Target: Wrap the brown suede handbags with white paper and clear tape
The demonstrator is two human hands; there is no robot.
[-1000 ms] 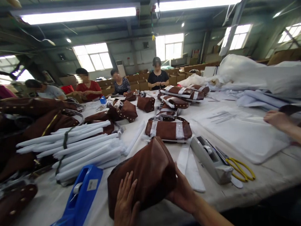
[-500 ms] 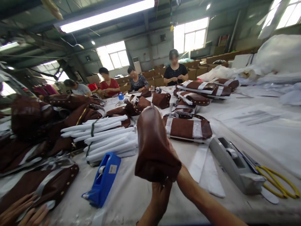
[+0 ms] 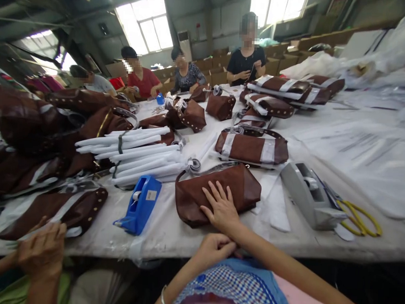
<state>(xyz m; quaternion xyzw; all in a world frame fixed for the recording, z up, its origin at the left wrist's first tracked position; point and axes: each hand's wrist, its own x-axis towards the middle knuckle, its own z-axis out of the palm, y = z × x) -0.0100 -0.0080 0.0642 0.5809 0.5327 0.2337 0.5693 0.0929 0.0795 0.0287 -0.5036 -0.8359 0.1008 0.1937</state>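
Observation:
A brown leather handbag (image 3: 194, 200) lies on its side on the table in front of me, its strap along the back edge. My right hand (image 3: 222, 208) rests flat on the bag's front with the fingers spread. Just below it, at the table's edge, my left hand (image 3: 215, 249) is loosely closed, with nothing visible in it. To the left of the bag stands a blue tape dispenser (image 3: 142, 207). A grey tape dispenser (image 3: 320, 205) and yellow-handled scissors (image 3: 362, 222) are to the right.
White padded rolls (image 3: 149, 161) lie bundled behind the blue dispenser. A taped brown bag (image 3: 245, 149) and several others lie farther back. At left, a co-worker's hands (image 3: 43, 244) are by a studded bag (image 3: 84, 210). Several people work across the table. White sheets (image 3: 364, 162) cover the right side.
The handbag, held up on end before, now lies on the table. My right hand has flattened onto it. My left hand has come off it and drawn back to the table edge.

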